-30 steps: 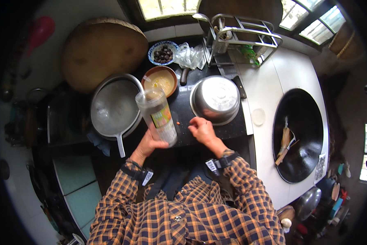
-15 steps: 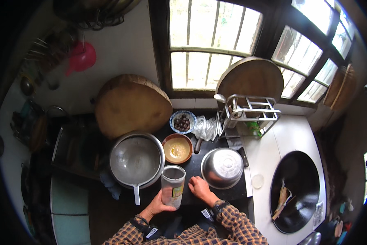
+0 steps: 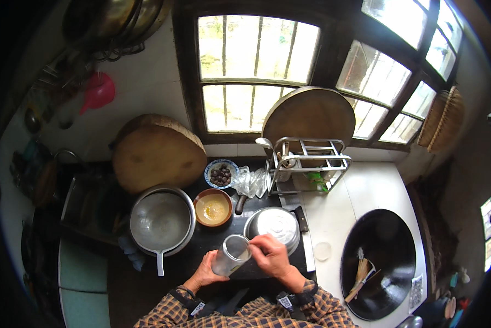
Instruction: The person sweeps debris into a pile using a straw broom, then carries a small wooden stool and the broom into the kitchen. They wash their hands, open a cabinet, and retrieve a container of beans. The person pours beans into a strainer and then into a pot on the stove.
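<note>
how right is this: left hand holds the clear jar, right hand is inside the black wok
Not inside the black wok: the head view shows the right hand at the rim of the clear jar, which the left hand holds.

A black wok (image 3: 390,262) sits in the white part of the desk (image 3: 333,218); a straw brush (image 3: 360,280) lies inside it. A metal rack (image 3: 316,158) stands near the window (image 3: 256,82). One round wooden board (image 3: 159,157) leans at the left wall; a second board (image 3: 308,117) stands by the window. A pink scoop (image 3: 99,90) hangs left of the window, a woven basket (image 3: 443,120) right.
</note>
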Demonstrator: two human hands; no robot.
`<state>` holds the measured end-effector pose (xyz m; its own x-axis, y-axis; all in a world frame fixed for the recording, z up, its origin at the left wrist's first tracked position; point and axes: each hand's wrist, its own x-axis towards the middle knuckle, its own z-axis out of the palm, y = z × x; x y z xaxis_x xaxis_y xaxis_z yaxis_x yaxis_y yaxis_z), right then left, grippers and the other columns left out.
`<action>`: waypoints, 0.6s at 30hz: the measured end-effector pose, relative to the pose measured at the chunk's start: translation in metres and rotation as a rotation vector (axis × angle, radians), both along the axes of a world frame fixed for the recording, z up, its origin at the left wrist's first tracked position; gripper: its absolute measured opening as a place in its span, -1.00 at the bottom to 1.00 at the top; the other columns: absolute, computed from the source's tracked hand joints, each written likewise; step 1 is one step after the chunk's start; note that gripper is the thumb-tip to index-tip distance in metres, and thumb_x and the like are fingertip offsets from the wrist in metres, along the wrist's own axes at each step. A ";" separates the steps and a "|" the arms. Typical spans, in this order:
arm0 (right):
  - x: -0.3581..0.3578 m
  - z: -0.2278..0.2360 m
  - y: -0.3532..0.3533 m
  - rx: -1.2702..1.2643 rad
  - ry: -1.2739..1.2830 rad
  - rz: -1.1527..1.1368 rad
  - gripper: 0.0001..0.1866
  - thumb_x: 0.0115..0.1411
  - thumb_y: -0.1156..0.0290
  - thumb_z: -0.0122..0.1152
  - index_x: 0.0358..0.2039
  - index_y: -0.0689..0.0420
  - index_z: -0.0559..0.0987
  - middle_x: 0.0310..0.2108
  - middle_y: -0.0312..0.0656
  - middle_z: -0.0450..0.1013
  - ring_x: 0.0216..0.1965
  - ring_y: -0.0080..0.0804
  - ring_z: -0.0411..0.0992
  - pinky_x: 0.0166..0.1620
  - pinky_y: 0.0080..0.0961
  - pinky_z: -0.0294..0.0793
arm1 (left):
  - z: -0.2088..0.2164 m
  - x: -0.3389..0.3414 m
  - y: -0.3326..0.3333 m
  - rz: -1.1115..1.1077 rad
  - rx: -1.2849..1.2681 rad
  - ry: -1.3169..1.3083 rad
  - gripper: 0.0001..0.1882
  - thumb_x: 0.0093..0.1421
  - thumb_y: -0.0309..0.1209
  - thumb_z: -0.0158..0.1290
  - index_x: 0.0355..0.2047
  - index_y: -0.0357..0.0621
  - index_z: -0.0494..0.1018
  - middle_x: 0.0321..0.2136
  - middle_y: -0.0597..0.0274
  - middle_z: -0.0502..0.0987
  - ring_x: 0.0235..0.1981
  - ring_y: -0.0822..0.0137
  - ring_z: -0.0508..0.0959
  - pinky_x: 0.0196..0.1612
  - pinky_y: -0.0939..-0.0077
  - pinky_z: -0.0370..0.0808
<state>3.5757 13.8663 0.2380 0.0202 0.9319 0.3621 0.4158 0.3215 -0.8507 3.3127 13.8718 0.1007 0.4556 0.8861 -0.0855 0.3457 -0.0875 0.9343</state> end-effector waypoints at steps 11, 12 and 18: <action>0.156 -0.162 -0.020 -0.803 -0.420 -0.622 -0.61 0.10 0.28 0.12 -0.18 0.35 0.58 -0.18 0.27 0.53 -0.06 0.17 0.51 0.06 -0.10 0.46 | -0.052 0.015 0.037 0.338 0.148 -0.075 0.12 -0.40 -0.34 0.56 0.19 -0.27 0.20 0.10 -0.03 0.40 0.17 0.11 0.40 0.25 0.27 0.31; 0.157 -0.167 -0.014 -0.798 -0.302 -0.559 -0.62 0.12 0.29 0.09 -0.17 0.33 0.59 -0.15 0.27 0.52 -0.02 0.17 0.49 0.08 -0.10 0.45 | -0.049 0.014 0.035 0.391 0.214 0.075 0.10 -0.42 -0.33 0.56 0.15 -0.28 0.21 0.06 -0.05 0.44 0.13 0.09 0.43 0.20 0.25 0.35; 0.147 -0.168 0.012 -0.865 -0.321 -0.597 -0.64 0.14 0.37 0.06 -0.11 0.30 0.55 -0.13 0.25 0.52 -0.01 0.18 0.47 0.09 -0.09 0.45 | 0.003 0.023 -0.018 0.201 -0.267 0.477 -0.13 -0.23 -0.23 0.49 0.04 -0.35 0.31 -0.13 -0.11 0.56 -0.14 0.14 0.61 -0.13 0.29 0.58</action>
<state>3.7227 13.8783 0.0699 0.5743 0.7448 -0.3397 0.5483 -0.6581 -0.5161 3.3356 13.8543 0.1039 0.1372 0.8707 -0.4724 0.7193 0.2403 0.6518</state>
